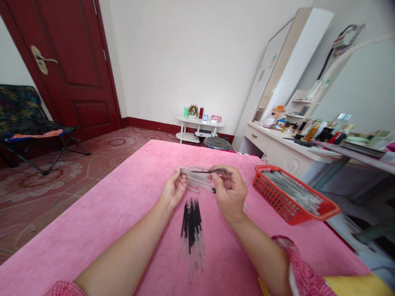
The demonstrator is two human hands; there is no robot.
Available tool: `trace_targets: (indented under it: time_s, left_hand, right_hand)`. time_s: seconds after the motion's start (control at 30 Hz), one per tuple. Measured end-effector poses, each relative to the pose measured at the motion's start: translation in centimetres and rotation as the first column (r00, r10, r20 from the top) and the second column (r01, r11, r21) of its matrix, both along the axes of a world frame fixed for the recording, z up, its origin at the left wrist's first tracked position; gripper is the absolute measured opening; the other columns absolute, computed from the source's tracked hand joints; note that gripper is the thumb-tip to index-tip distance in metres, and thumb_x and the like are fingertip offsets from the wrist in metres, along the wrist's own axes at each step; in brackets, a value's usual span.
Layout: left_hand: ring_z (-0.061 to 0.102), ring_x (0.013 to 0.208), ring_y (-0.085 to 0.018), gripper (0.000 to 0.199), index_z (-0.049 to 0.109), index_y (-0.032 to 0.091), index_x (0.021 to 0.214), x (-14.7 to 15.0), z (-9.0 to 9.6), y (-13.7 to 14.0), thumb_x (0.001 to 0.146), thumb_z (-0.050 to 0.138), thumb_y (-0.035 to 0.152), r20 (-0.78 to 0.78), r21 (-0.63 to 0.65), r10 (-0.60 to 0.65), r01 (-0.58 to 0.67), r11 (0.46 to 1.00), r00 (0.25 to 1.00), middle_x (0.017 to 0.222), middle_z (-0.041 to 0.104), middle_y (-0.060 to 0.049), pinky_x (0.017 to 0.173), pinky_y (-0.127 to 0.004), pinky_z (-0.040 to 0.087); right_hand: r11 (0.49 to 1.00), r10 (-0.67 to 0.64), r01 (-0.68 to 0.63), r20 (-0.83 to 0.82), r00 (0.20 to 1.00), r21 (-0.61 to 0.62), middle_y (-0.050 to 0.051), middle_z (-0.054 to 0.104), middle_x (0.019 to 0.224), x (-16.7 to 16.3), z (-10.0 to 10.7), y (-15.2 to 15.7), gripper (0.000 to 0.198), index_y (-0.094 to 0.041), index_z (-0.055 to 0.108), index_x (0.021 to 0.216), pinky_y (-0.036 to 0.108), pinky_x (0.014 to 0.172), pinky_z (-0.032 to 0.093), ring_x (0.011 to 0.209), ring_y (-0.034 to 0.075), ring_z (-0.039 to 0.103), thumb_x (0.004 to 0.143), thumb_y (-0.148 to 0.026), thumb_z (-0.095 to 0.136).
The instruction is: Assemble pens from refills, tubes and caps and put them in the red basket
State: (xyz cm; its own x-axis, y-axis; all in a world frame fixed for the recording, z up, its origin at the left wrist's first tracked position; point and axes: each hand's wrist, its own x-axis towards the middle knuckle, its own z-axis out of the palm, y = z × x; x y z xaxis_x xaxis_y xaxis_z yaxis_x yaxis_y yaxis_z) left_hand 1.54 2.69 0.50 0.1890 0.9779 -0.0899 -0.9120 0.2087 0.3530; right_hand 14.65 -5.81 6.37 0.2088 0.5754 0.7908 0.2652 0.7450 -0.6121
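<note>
Thumb and fingers of my left hand [175, 190] are pinched on the left end of a slim pen refill [200, 172], which looks black along its middle. My right hand [230, 193] grips its other end, so it lies level between both hands above the pink cloth. Whether a clear sleeve covers its left end, I cannot tell. Under and behind the hands are several clear plastic tubes [199, 181], partly hidden by my fingers. Nearer me, between my forearms, lies a bunch of black-and-clear pen refills [191, 224], their points facing away.
A red plastic basket [268, 194] of clear tubes [293, 191] stands at the table's right side. Something yellow [354, 284] lies at the lower right corner. Beyond are a dressing table [277, 144] with bottles, a small white stand [188, 123], and a folding chair [24, 115].
</note>
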Motion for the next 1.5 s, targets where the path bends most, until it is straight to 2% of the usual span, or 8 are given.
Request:
trace_targets:
  time_s: [0.17, 0.33, 0.57, 0.9, 1.1, 1.23, 1.37, 1.5]
  left_hand:
    - [0.060, 0.052, -0.006, 0.016, 0.061, 0.009, 0.074, 0.1, -0.2, -0.2, 0.085, 0.050, 0.007, -0.032, 0.048, -0.037, 0.039, 0.998, 0.999, 0.066, 0.065, -0.004, 0.049, -0.012, 0.052]
    - [0.064, 0.056, -0.008, 0.015, 0.062, 0.008, 0.076, 0.3, -0.4, -0.4, 0.084, 0.050, 0.004, -0.050, 0.022, -0.064, 0.065, 0.998, 0.997, 0.068, 0.068, -0.006, 0.051, -0.012, 0.053]
    - [0.065, 0.055, -0.008, 0.017, 0.062, 0.007, 0.076, 0.6, -0.2, -0.6, 0.085, 0.048, 0.004, -0.052, 0.018, -0.064, 0.065, 0.998, 0.997, 0.067, 0.069, -0.006, 0.052, -0.012, 0.054]
    - [0.063, 0.052, -0.008, 0.019, 0.063, 0.008, 0.073, 0.8, 0.1, -1.1, 0.084, 0.049, 0.003, -0.096, 0.022, -0.097, 0.099, 0.995, 0.991, 0.064, 0.068, -0.005, 0.050, -0.012, 0.053]
    - [0.063, 0.052, -0.007, 0.018, 0.062, 0.006, 0.075, 0.4, -0.1, -0.6, 0.085, 0.048, 0.005, -0.067, -0.027, -0.030, 0.028, 0.999, 0.997, 0.065, 0.067, -0.005, 0.049, -0.012, 0.053]
    - [0.062, 0.050, -0.007, 0.017, 0.062, 0.005, 0.078, 0.3, -0.2, -0.6, 0.087, 0.047, 0.006, -0.068, -0.028, -0.035, 0.033, 0.999, 0.997, 0.066, 0.067, -0.006, 0.047, -0.012, 0.052]
    - [0.062, 0.051, -0.006, 0.017, 0.061, 0.005, 0.079, 0.3, -0.2, -0.6, 0.087, 0.046, 0.006, -0.076, -0.019, -0.038, 0.037, 0.999, 0.996, 0.065, 0.067, -0.006, 0.047, -0.011, 0.052]
    - [0.061, 0.049, -0.006, 0.019, 0.061, 0.006, 0.077, 0.3, -0.2, -0.5, 0.087, 0.045, 0.005, -0.092, -0.028, -0.027, 0.025, 0.999, 0.995, 0.063, 0.067, -0.005, 0.047, -0.011, 0.051]
  right_hand:
    - [0.999, -0.006, 0.004, -0.032, 0.999, -0.037, 0.003, 0.063, 0.088, 0.2, 0.3, 0.1, 0.009, -0.018, 0.056, 0.092, 0.029, 0.070, 0.055, 0.076, 0.013, 0.063, 0.083, -0.018, 0.055]
    - [0.998, 0.038, -0.044, -0.131, 0.991, -0.048, 0.003, 0.063, 0.086, 0.6, 0.8, 0.3, 0.008, -0.017, 0.055, 0.090, 0.028, 0.067, 0.055, 0.075, 0.013, 0.063, 0.082, -0.018, 0.056]
    - [0.992, 0.071, -0.084, -0.139, 0.988, -0.093, 0.004, 0.064, 0.085, 0.9, 0.7, 0.3, 0.008, -0.017, 0.057, 0.089, 0.029, 0.070, 0.054, 0.074, 0.013, 0.063, 0.082, -0.020, 0.058]
    - [0.953, 0.085, -0.069, 0.045, 0.995, -0.294, 0.006, 0.064, 0.094, 1.8, 0.3, 1.4, 0.019, -0.018, 0.060, 0.094, 0.024, 0.061, 0.050, 0.082, 0.016, 0.060, 0.077, -0.028, 0.061]
    - [0.949, -0.085, 0.099, 0.058, 0.995, -0.299, 0.005, 0.064, 0.083, 5.6, 1.9, 2.7, 0.021, -0.015, 0.061, 0.086, 0.025, 0.058, 0.049, 0.068, 0.014, 0.060, 0.080, -0.034, 0.055]
    - [0.843, -0.082, 0.283, 0.412, 0.908, -0.458, 0.004, 0.066, 0.073, 9.2, 1.2, 4.3, 0.013, -0.014, 0.064, 0.078, 0.025, 0.060, 0.048, 0.067, 0.015, 0.062, 0.073, -0.025, 0.058]
    - [0.670, 0.144, 0.483, 0.737, 0.660, -0.564, 0.004, 0.069, 0.075, 11.6, -0.3, 5.0, 0.015, -0.016, 0.070, 0.076, 0.022, 0.062, 0.045, 0.070, 0.015, 0.063, 0.064, -0.013, 0.061]
    - [0.493, 0.251, 0.703, 0.857, 0.449, -0.513, 0.002, 0.070, 0.073, 12.2, -0.6, 4.5, 0.017, -0.021, 0.071, 0.070, 0.022, 0.055, 0.040, 0.070, 0.017, 0.063, 0.059, -0.012, 0.064]
